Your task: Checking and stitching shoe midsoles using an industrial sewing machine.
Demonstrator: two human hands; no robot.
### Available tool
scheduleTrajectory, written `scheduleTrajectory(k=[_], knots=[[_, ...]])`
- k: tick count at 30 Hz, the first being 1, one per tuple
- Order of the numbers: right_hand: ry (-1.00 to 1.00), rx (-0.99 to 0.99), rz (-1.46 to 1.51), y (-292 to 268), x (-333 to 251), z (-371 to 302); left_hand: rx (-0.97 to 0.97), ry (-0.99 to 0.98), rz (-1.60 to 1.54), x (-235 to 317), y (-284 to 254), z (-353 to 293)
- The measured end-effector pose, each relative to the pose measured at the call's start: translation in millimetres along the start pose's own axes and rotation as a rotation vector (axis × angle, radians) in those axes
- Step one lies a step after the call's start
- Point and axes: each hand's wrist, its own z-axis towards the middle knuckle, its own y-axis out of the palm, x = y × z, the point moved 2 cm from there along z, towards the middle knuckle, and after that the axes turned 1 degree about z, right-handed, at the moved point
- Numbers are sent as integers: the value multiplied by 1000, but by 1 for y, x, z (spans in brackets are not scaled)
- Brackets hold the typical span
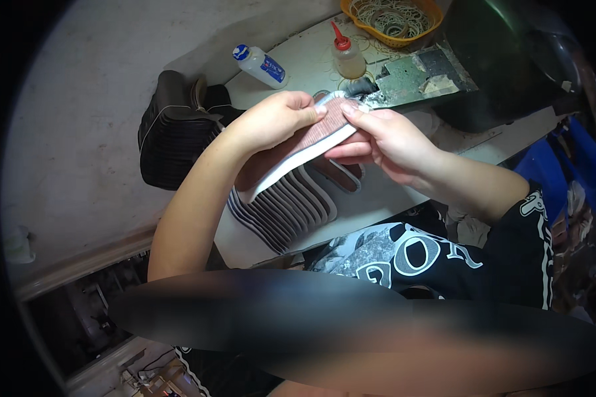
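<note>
A shoe insole [304, 141] with a reddish-brown ribbed face and a white edge is held slantwise above the table. My left hand [278, 122] pinches its upper side, thumb on the ribbed face. Closed on the far end, my right hand [385, 137] presses its thumb on top, with fingers underneath. That end is close to the dark working tip of a green machine [417, 78]; whether it touches cannot be made out. Below the held piece lies a fanned row of insoles [285, 210]. Another insole [346, 177] lies partly hidden behind my right fingers.
A tied bundle of dark insoles [172, 142] stands against the wall at left. A white bottle with a blue cap [261, 67], a squeeze bottle with a red nozzle [348, 58] and a yellow basket [398, 43] of pale loops stand at the table's back. Blue material [549, 173] is at right.
</note>
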Motion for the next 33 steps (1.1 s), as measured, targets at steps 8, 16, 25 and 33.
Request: scheduleTrajectory(k=[8, 16, 25, 33], knots=[[-41, -10, -91, -8, 4, 1, -53, -94, -261, -6, 15, 0], [31, -118, -343, -36, 3, -39, 19, -152, -384, 11, 24, -3], [-210, -59, -300, -24, 27, -56, 127, -101, -282, -1, 3, 19], [-204, 15, -94, -31, 27, -15, 363, -79, -221, -29, -10, 37]])
